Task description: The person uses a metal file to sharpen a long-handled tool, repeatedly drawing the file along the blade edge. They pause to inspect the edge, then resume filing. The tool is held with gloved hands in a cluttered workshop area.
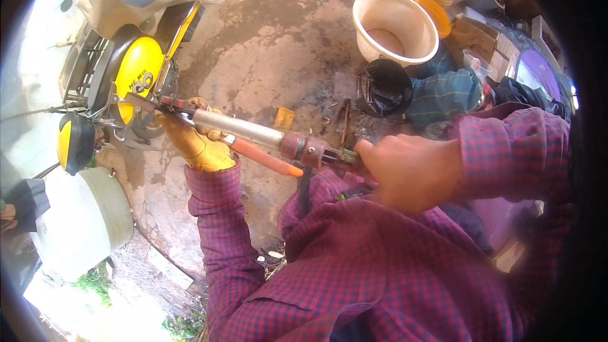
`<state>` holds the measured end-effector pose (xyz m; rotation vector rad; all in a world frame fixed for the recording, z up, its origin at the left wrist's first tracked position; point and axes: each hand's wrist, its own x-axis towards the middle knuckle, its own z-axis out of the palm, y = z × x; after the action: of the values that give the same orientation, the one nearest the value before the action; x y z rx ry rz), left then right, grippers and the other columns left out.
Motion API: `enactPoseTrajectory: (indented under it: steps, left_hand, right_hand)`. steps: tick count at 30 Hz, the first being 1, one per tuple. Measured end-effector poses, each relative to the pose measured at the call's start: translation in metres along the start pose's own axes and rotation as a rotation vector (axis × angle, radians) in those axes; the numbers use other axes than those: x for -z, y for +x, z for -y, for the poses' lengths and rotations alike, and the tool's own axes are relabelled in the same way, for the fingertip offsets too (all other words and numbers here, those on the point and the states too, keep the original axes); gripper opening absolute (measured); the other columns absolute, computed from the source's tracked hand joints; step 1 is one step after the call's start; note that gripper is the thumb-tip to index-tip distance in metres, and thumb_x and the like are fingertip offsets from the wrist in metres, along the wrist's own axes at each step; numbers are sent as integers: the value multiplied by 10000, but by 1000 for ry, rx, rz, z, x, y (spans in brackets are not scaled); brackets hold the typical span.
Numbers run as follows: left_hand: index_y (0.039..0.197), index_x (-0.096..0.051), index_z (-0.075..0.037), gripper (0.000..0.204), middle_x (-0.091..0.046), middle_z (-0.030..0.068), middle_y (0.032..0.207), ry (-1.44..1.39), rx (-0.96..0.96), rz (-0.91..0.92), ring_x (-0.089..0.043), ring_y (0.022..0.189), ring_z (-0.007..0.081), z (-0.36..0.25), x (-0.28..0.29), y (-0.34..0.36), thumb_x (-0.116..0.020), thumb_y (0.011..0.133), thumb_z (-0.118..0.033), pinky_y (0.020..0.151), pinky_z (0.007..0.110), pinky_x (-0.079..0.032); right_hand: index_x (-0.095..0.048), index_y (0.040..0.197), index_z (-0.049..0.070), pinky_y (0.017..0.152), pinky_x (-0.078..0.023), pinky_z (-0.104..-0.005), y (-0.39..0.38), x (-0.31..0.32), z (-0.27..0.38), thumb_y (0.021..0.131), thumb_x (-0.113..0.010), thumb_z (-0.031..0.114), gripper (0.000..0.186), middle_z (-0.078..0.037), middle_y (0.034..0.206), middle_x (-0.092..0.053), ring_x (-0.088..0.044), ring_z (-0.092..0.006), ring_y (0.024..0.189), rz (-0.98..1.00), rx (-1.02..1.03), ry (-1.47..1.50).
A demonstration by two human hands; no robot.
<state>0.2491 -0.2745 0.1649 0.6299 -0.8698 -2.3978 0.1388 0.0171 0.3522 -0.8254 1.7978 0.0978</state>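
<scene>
Head view shows a person in a checked red and purple shirt (380,266) holding a long metal shaft (240,128) across the middle of the frame, level with the chest. The left hand (193,139), in a yellow work glove, is wrapped around the shaft's far end at centre left, together with a pair of orange-handled pliers (263,157) whose handles slant down toward the middle. The right hand (411,171), bare, is closed over the near end at centre right, just past a reddish collar (304,147); the fingers curl under and hide what they grip, though a bit of green shows at the thumb. The shaft thus runs between the two fists, touching both, with its bright tube bare between them. Judging from this, steady work here calls for keeping the shaft level, the gloved fist firm as an anchor, and the bare hand turning or pulling in line with the shaft, not across it. Upper left stands a yellow and white motorbike (136,66) on the concrete ground (272,44); a white canister (85,218) sits lower left, and a cream basin (394,25) and a black bucket (384,87) lie at the upper right.
</scene>
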Motion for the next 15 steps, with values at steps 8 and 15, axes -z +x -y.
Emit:
enactPoseTrajectory:
  steps: [8, 15]
  left_hand:
    - [912, -649, -70, 824, -383, -58, 532, -18, -8, 2, -303, 424, 63, -8, -19, -6, -622, 806, -887, 390, 243, -234]
    - [1232, -626, -9, 884, -417, -34, 541, -194, -15, 190, -300, 415, 59, -13, -29, -7, -628, 867, -814, 386, 254, -229]
  right_hand:
    - [-581, 1101, -69, 808, -576, -514, 22, -11, -24, 820, -747, 148, 391, -275, 958, -727, -730, -449, 918, -279, 129, -54]
    - [-528, 1111, -50, 703, -585, -495, 43, -34, -47, 788, -800, 172, 478, -252, 915, -717, -739, -429, 830, -514, 228, -170]
